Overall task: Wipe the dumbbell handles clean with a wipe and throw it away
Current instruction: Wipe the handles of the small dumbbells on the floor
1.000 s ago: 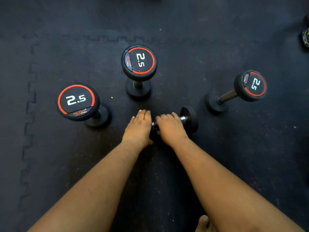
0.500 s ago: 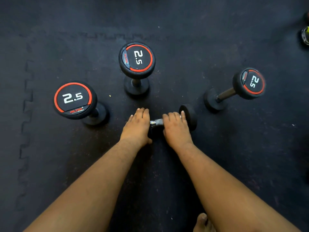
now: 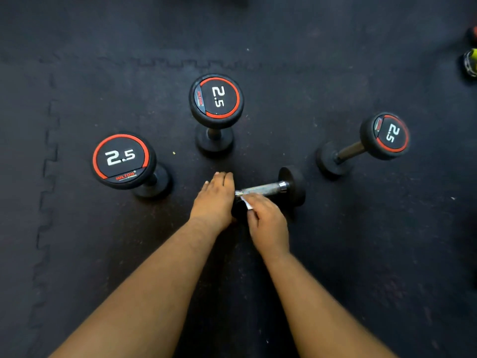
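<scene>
A: From the head view, what is in hand?

B: Wiping a handle, I judge. One dumbbell (image 3: 268,189) lies on its side on the dark floor mat (image 3: 361,254). The left hand (image 3: 213,200) rests over its near end with fingers straight and together, steadying it. The right hand (image 3: 268,223) has its fingers curled, pinching a small white wipe (image 3: 248,202) just below the left end of the knurled metal handle (image 3: 260,188).

A: Is the wipe on the metal?

B: It touches or nearly touches the bar's near end; I cannot tell which. Most of the handle shows bare.

A: And the other weights?

B: Three stand on end around the hands: the left dumbbell (image 3: 121,158), the middle dumbbell (image 3: 216,100) and the right dumbbell (image 3: 387,135), which leans in this view. All are apart from the hands.

A: The next move?

B: Likely wrap the wipe round the bar and draw it toward the far head, while the left hand stops the weight rolling. No bin is in view, so throwing away comes later.
</scene>
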The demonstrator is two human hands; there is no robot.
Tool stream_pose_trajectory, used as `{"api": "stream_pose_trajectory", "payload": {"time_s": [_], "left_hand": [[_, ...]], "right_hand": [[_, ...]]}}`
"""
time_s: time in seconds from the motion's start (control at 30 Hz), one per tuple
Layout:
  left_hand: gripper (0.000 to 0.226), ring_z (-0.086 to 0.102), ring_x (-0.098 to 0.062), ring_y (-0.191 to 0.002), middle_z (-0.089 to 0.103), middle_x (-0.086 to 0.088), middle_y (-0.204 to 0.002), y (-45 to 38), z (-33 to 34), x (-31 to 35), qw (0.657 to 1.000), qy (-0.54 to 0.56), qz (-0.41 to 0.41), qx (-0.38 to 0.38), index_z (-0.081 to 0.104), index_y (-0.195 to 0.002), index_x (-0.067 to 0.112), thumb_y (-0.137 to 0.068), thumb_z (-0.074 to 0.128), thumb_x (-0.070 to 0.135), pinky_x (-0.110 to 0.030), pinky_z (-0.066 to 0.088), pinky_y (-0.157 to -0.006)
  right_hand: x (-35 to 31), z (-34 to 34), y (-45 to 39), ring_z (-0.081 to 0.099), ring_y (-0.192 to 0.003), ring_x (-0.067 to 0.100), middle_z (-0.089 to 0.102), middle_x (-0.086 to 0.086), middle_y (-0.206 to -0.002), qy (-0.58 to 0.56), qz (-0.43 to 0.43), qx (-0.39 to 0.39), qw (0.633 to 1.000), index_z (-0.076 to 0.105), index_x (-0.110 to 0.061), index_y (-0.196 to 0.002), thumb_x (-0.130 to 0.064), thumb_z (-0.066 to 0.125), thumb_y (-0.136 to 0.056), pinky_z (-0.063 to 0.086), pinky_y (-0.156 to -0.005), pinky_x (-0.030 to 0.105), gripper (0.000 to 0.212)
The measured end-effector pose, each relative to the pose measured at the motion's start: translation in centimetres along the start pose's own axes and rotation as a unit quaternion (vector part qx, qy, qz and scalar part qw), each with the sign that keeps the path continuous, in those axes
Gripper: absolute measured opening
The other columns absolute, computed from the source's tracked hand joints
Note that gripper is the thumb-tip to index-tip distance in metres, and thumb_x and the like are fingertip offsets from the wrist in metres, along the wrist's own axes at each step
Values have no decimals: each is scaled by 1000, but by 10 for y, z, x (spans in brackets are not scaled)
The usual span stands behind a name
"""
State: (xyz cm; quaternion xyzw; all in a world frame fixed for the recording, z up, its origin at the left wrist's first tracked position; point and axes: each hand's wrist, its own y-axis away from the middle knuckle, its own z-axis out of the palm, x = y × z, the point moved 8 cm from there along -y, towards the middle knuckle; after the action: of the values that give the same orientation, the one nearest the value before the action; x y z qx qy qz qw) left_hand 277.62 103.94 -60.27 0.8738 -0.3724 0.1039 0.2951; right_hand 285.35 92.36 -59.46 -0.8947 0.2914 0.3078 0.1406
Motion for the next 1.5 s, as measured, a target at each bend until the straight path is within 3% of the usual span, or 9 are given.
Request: {"api": "stream_pose_trajectory", "payload": {"time_s": [0.07,0.2,0.37,0.53,0.7,0.83,0.97,1.17,1.5], "left_hand": [[119,18,-28,-154,22,-13,-164,0,1,0,1000,-11,0,-12,16,-158,6,-69,91,31,-41,20,-123],[123,11,-27,-156,16,-13,-166,1,9,0,1000,-19,5,-8,12,-159,6,-68,91,33,-41,15,-126],[105,5,-28,-157,11,-15,-168,11,20,2,998,-49,15,33,7,-160,4,-85,76,24,-42,12,-127],[123,2,-29,-157,7,-15,-169,19,26,5,997,-74,16,26,2,-160,4,-75,86,31,-43,11,-128],[108,4,-27,-158,10,-14,-169,14,22,2,998,-58,10,37,5,-161,5,-83,77,26,-42,10,-128],[123,2,-27,-158,8,-13,-169,11,22,2,998,-59,10,15,2,-161,5,-75,87,32,-43,10,-128],[125,6,-26,-157,12,-13,-168,6,18,-1,999,-49,5,13,7,-160,6,-71,89,35,-42,11,-128],[128,7,-25,-157,13,-12,-168,4,13,1,999,-48,-1,2,7,-161,6,-69,91,35,-42,10,-128],[125,9,-26,-157,15,-13,-167,4,15,0,999,-40,2,8,8,-160,6,-69,90,33,-42,12,-128]], "right_hand": [[28,-7,32,67,-106,12,74,-2,-115,-165,266,131,941,75,-18,-115,-4,60,-92,53,-100,35,31],[41,40,61,59,-100,30,62,14,-103,-496,592,230,593,59,-12,-114,-2,48,-101,56,-88,44,20],[18,65,21,66,-87,28,67,18,-102,-587,613,115,516,61,-3,-112,-7,46,-101,54,-75,37,19],[56,33,5,55,-127,36,59,21,-136,-630,571,189,491,53,1,-137,-8,45,-100,39,-113,51,38],[26,66,7,60,-121,38,62,23,-129,-631,591,121,487,55,0,-131,-7,54,-98,47,-105,49,34],[60,45,-2,64,-101,25,67,10,-107,-650,554,212,474,63,-10,-103,-14,58,-97,51,-91,38,9],[55,55,-9,64,-86,21,65,6,-90,-653,543,163,503,61,-14,-92,-15,58,-97,47,-104,40,6],[68,47,-12,65,-88,23,65,8,-91,-684,519,201,472,61,-12,-93,-19,54,-99,45,-108,41,12],[61,55,5,57,-122,27,63,11,-127,-631,558,190,505,63,-14,-112,-19,62,-96,41,-111,50,17]]}}
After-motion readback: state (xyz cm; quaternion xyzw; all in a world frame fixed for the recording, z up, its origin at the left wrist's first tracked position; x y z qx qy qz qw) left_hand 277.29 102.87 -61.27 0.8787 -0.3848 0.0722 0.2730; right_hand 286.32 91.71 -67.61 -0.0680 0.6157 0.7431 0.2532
